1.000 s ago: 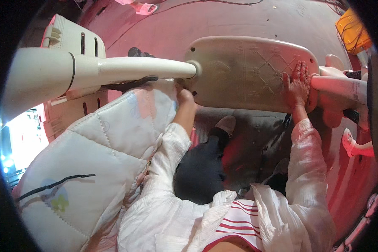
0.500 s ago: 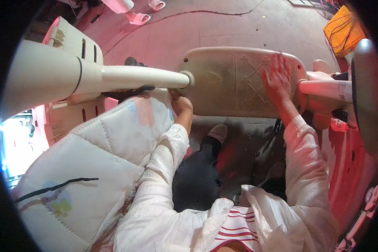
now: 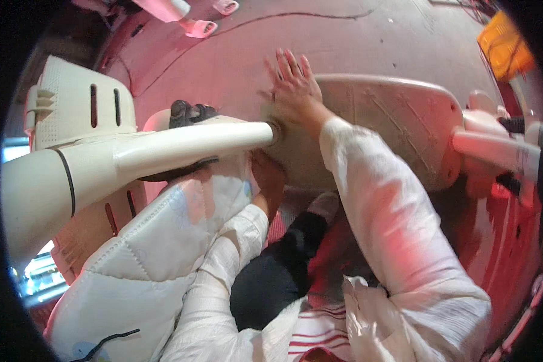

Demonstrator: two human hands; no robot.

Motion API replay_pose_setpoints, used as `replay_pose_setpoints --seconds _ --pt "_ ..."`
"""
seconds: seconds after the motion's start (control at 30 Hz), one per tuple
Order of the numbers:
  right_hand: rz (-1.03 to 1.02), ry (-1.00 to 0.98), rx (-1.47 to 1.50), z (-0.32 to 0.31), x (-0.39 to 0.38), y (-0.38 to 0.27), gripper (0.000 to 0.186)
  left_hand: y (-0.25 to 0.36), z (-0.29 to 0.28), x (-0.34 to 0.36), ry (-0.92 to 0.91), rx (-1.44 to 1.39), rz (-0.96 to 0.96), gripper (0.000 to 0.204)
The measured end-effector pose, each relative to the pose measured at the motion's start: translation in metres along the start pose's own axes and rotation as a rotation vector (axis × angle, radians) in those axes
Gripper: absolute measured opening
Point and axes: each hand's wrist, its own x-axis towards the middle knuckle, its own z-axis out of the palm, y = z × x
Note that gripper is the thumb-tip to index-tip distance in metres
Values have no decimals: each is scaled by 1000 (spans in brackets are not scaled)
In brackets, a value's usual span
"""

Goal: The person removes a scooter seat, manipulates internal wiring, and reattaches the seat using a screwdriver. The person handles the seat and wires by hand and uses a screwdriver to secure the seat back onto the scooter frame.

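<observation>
Crossing leftward over beige panel (image 3: 404, 123) since earlier, right hand (image 3: 297, 93) perhaps touching.

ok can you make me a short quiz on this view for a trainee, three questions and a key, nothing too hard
1. Which hand appears spread over the left end of the beige panel?
2. True or false: the orange object is at the picture's upper right.
3. The padded fabric next to the left hand is mostly: A) red, B) white, C) black.

Key:
1. The right hand.
2. True.
3. B.
</observation>
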Motion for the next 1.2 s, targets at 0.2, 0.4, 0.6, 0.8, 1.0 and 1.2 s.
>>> replay_pose_setpoints --seconds 0.2,0.4,0.6,0.8,1.0,1.2 --pt "-35 255 217 -80 -34 -13 82 -160 25 64 450 318 -2 25" --pt "291 227 -183 -90 -167 123 88 14 8 58 236 -80 -126 25" --pt "240 495 -96 -149 -114 142 81 -69 13 88 342 -93 -16 30" --pt "204 357 -393 -109 -113 258 66 -54 25 79 329 302 -14 22" --pt "217 273 9 -95 -169 229 44 -51 -3 78 237 408 -88 24" --pt "719 97 381 -62 -363 101 37 -76 1 86 237 316 -34 21"
